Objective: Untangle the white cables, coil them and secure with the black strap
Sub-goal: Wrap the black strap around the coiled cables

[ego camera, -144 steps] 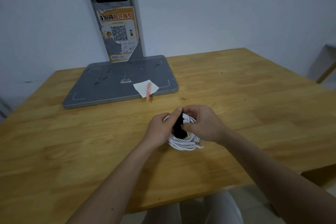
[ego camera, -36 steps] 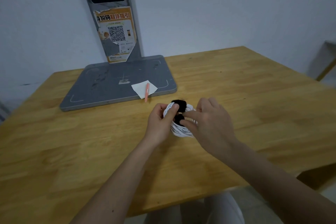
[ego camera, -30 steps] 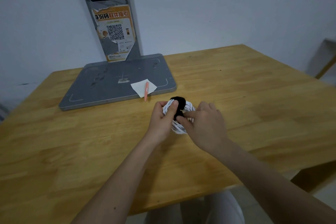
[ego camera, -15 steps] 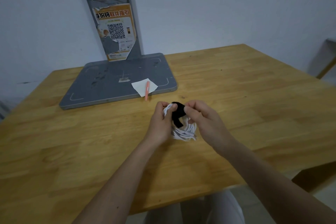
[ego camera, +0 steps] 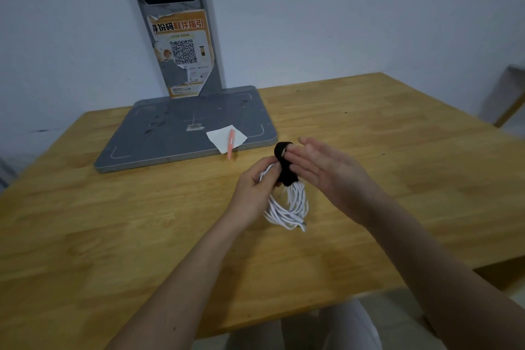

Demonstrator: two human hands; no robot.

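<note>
A coil of white cables [ego camera: 287, 207] hangs just above the wooden table [ego camera: 113, 221] at its middle. My left hand [ego camera: 255, 187] grips the top of the coil from the left. A black strap [ego camera: 285, 165] wraps the top of the coil, and its free end loops up over one fingertip of my right hand [ego camera: 326, 167]. The other fingers of my right hand are stretched out straight, palm facing left, right beside the strap.
A grey flat base [ego camera: 184, 128] with an upright post [ego camera: 176, 23] carrying a QR poster stands at the back of the table. A white paper scrap [ego camera: 224, 138] and an orange pen [ego camera: 230, 148] lie on its front edge. The table's right edge [ego camera: 426, 278] is near.
The coil has been lifted and now hangs down from my left hand. My right hand has gone from pinching the strap to straight fingers, with the strap end raised on a fingertip.
</note>
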